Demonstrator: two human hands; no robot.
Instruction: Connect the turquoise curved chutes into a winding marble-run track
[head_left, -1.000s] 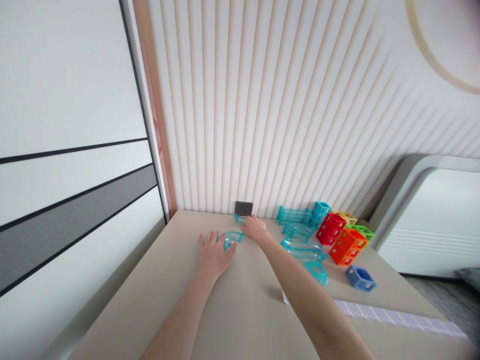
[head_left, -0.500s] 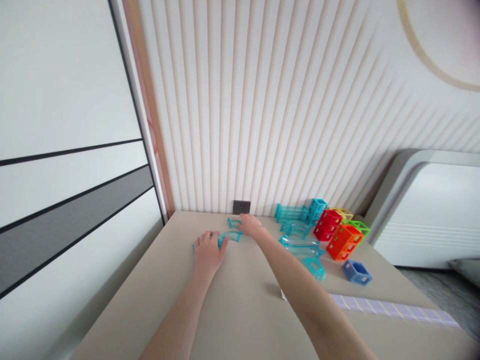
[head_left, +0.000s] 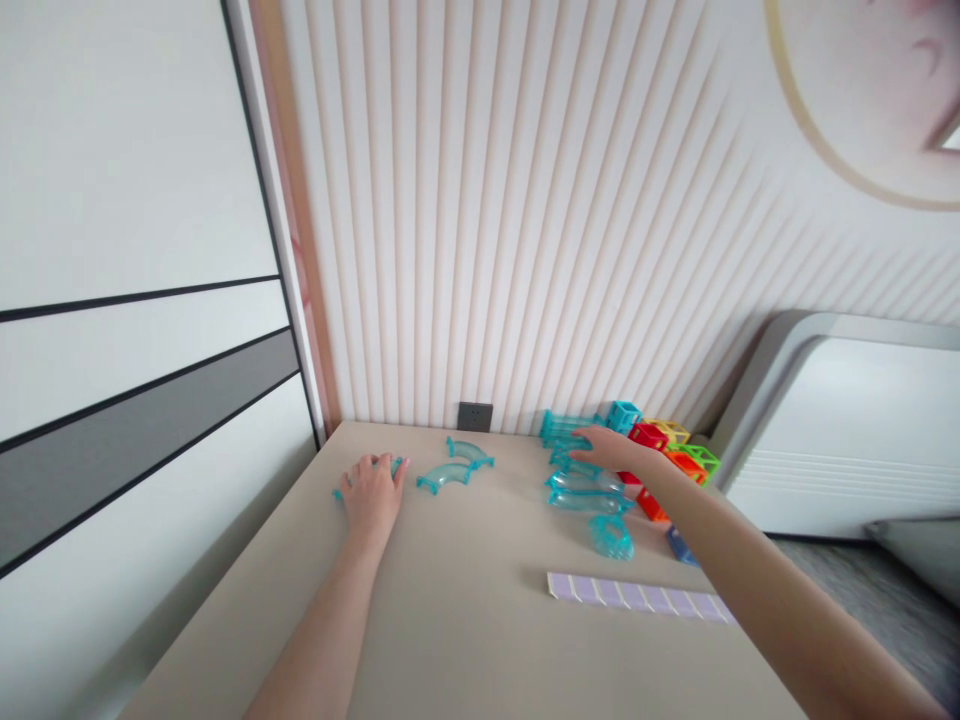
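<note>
My left hand (head_left: 373, 490) lies low on the left of the table, fingers bent over a clear teal curved track piece (head_left: 338, 495) whose ends stick out on both sides. Right of it, two curved teal track pieces (head_left: 445, 476) rest on the tabletop, their ends meeting. My right hand (head_left: 602, 447) reaches over the teal track pieces (head_left: 564, 458) at the right, its fingers stretched out and somewhat apart. Whether its fingertips touch a piece is hard to see. Long clear teal pieces (head_left: 589, 491) and a round teal piece (head_left: 612, 537) lie in front of that hand.
Coloured block frames stand right: a teal frame (head_left: 623, 415), red, yellow, a green frame (head_left: 699, 458), orange, and a blue one (head_left: 681, 546) partly behind my forearm. A lilac segmented strip (head_left: 637, 595) lies nearer. Behind is a ribbed wall with a dark socket (head_left: 475, 416).
My left hand has shifted left with a curved track piece under it. My right hand has left the curved pieces in the middle and swung right to the other teal pieces.
</note>
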